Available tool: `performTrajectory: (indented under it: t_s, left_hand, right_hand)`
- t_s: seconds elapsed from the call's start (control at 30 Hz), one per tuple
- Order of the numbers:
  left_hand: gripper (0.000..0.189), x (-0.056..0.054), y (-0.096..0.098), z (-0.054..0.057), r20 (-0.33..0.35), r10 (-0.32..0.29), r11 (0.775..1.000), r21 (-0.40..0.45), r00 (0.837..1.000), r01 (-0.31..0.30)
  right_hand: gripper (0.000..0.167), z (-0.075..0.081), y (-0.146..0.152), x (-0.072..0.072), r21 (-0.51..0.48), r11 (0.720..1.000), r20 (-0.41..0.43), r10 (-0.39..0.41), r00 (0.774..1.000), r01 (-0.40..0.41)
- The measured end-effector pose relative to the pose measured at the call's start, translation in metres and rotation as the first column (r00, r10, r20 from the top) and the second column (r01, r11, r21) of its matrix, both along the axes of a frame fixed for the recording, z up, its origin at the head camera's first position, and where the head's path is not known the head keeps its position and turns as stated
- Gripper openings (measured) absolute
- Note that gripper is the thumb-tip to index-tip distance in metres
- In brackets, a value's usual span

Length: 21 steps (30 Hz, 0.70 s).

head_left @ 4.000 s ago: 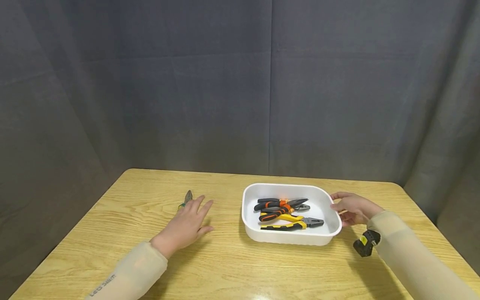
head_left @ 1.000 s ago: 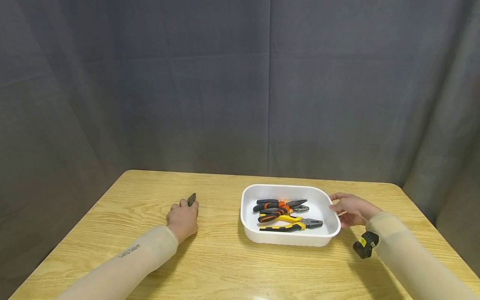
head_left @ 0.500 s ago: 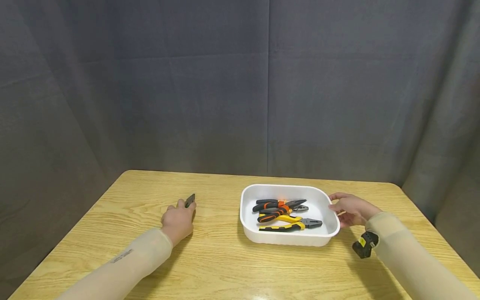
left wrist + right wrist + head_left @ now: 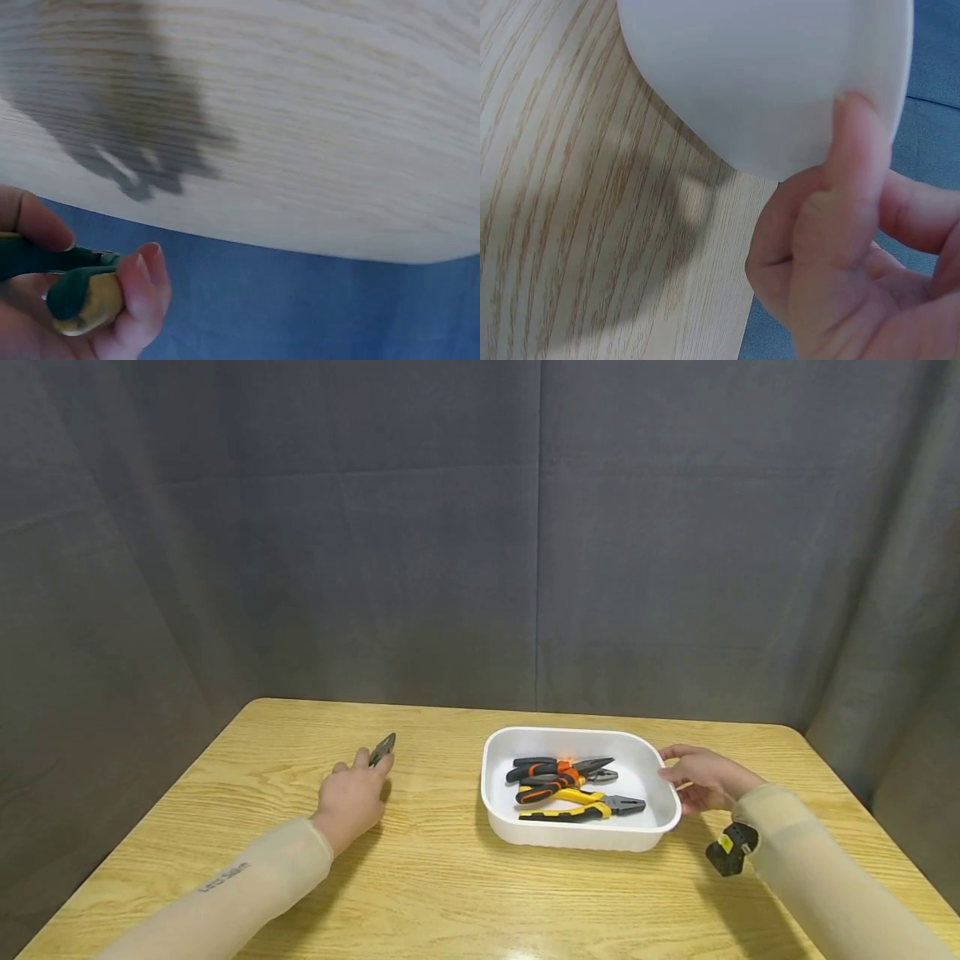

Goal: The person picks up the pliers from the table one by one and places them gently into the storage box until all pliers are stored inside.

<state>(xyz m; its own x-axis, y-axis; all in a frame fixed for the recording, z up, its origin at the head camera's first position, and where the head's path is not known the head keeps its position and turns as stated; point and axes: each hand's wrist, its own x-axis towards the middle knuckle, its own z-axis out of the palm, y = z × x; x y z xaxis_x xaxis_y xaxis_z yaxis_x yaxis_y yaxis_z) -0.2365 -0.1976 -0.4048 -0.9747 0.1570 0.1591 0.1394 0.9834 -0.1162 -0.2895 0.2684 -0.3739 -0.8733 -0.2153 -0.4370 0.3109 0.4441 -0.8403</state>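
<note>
In my left hand (image 4: 351, 802) I grip a pair of pliers (image 4: 383, 748) with dark jaws, pointing toward the back of the table. Close up in the left wrist view, the handles (image 4: 90, 300) are green and yellow, with fingers curled round them. The hand's shadow falls on the wood apart from it. At the right end of a white tray (image 4: 577, 837), my right hand (image 4: 705, 777) holds the rim and wall, its thumb (image 4: 851, 150) pressed against the plastic. Inside lie yellow-black pliers (image 4: 588, 810), orange-black pliers (image 4: 551, 785) and other orange-black pliers (image 4: 540, 769), partly overlapping.
The tray stands right of centre on a wood-grain table (image 4: 435, 893). Another grey plier head (image 4: 603, 776) shows under the orange-black ones. A dark grey curtain (image 4: 420, 568) hangs behind the table. A small black camera (image 4: 731, 850) sits on the right wrist.
Four seconds ago my left hand was spread over the pliers on the table; now it grips them. In the last half second their tip has risen slightly. The right hand and tray stay put.
</note>
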Motion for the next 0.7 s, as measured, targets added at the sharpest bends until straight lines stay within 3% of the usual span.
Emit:
performTrajectory:
  t_s: [0.5,0.7]
  left_hand:
    - [0.057,0.008,-0.008,0.014,-0.001,-0.068,0.996,0.057,0.998,0.068]
    - [0.055,0.009,-0.01,0.018,-0.032,-0.102,0.994,0.027,0.994,0.103]
  right_hand:
    - [0.039,0.0,-0.001,-0.001,0.002,1.0,0.002,0.002,1.0,-0.002]
    - [0.04,0.0,0.0,0.0,0.005,1.0,0.003,-0.006,1.0,0.006]
